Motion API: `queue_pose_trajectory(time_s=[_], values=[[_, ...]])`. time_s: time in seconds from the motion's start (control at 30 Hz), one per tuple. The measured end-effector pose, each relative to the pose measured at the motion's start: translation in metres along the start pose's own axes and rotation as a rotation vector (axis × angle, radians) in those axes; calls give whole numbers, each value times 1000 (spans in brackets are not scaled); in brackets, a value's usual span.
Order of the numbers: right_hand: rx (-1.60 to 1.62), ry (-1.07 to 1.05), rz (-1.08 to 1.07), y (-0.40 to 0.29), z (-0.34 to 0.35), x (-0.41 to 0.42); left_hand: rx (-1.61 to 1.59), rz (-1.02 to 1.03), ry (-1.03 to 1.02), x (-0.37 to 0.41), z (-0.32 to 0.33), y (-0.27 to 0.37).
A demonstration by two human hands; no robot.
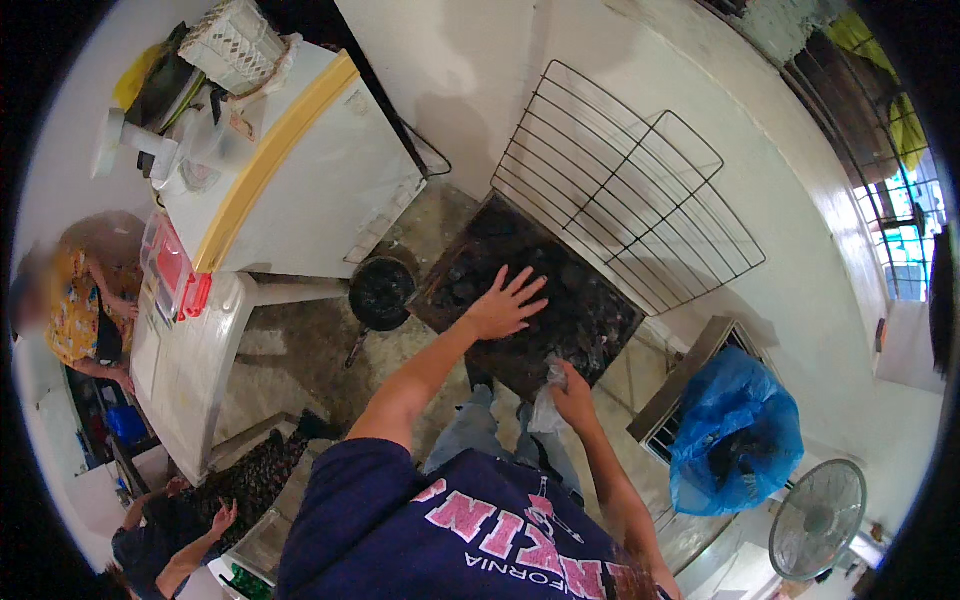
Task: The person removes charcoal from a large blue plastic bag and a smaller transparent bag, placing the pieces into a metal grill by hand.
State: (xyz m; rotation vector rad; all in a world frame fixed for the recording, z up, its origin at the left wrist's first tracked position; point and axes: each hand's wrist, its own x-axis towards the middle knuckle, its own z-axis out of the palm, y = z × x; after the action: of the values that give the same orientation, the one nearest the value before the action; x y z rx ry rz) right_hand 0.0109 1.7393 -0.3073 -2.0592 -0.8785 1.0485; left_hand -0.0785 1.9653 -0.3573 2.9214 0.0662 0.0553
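My left hand (508, 306) is spread, fingers apart, over a square box or grill (450, 289) filled with black, lumpy matter that looks like charcoal. Whether the palm touches the black matter I cannot tell. At the box's near right edge, my right hand (574, 391) grips a crumpled clear plastic bag (549, 405), part of which hangs below the fist. A black wire rack (611, 195) leans on the wall just behind the box. On the floor to the left sits a black frying pan (381, 294), its handle towards me.
A white cabinet (322, 180) with a yellow edge stands at the left, beside a white plastic table (225, 322). Two people (90, 300) are on the left. At the right are a blue plastic bag (739, 427) over a crate and an electric fan (817, 519).
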Motion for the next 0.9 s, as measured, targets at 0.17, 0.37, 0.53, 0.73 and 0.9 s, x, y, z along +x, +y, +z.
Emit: queue_pose_trajectory(time_s=[0.17,0.37,0.53,0.73,0.9], values=[[-54,42,7,18,3,-3,34,-38,18,5,-4,-36],[53,0,42,17,1,-8,91,-79,36,1,-10,-63],[35,16,82,25,4,-11,-26,-321,301,8,-22,-52],[58,-7,171,15,-4,-14,-101,-284,334,9,-11,-23],[82,32,159,20,-2,-14,-6,-168,265,39,-15,14]])
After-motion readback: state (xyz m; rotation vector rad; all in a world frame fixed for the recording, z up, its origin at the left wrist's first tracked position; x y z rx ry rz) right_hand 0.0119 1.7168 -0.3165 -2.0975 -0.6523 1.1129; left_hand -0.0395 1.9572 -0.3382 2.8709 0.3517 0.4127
